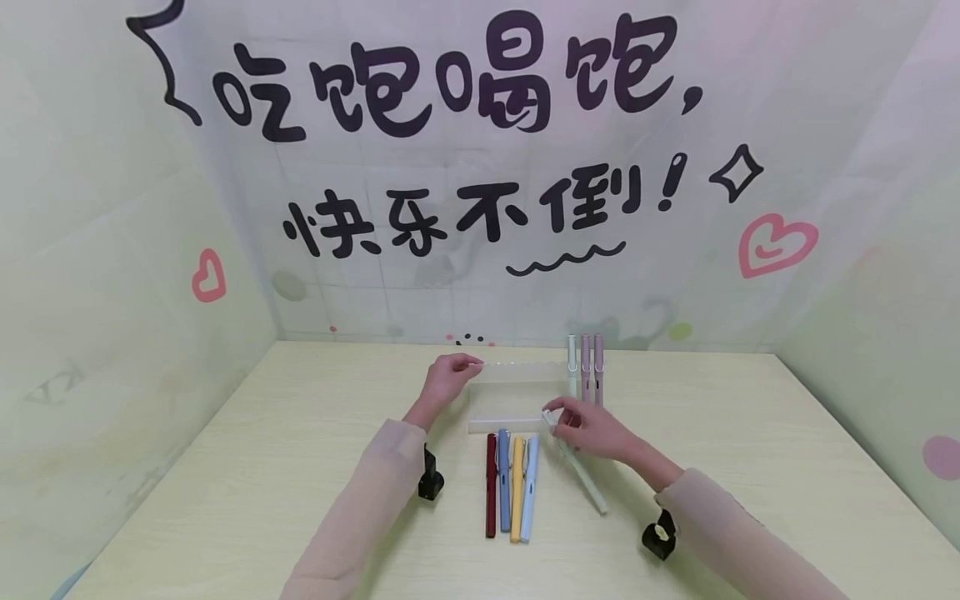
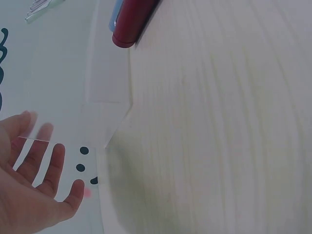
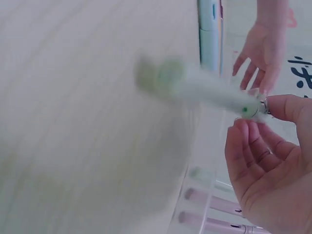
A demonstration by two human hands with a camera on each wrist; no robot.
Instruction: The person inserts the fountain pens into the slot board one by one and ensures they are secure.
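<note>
A clear plastic pen stand (image 1: 504, 426) is on the table, and my left hand (image 1: 448, 377) pinches its upper left edge. In the left wrist view the thumb and fingers of the left hand (image 2: 36, 180) lie on either side of the clear sheet. My right hand (image 1: 588, 427) holds a pale green pen (image 1: 587, 482) by one end, in front of the stand's right part. The pen slants down toward the near right; it is blurred in the right wrist view. Upright at the stand's right end are one pale green pen (image 1: 572, 354) and two purple pens (image 1: 598, 367).
Before the stand, side by side on the table (image 1: 300, 467), lie a dark red pen (image 1: 491, 487), a blue pen (image 1: 504, 483), a yellow pen (image 1: 517, 496) and a light blue pen (image 1: 529, 492). A printed cloth wall (image 1: 420, 308) rises behind the table.
</note>
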